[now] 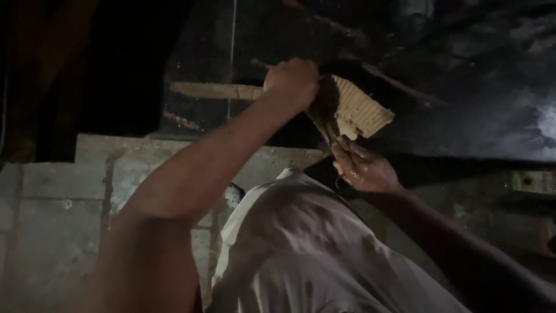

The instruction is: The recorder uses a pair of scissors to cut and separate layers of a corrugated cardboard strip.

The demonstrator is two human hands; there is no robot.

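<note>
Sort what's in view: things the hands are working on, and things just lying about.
In hand: left hand and right hand both gripping the torn cardboard piece.

Lying about: white cloth, wooden strip, concrete blocks, yellow object.

wall: you see pale grey blocks (52, 203) low on the left, joints showing.
ledge: a dusty flat top (133, 145) runs above them.
ceiling: dark, sooty surface (475, 75) overhead.
garment: a white cloth (301, 243) at bottom centre.
box: a small yellow one (533, 181) at far right.

Both forearms bare, no sleeves, watch or gloves seen. Left hand (292, 81) at 12 o'clock, right hand (362, 168) at 2; dim light.
</note>
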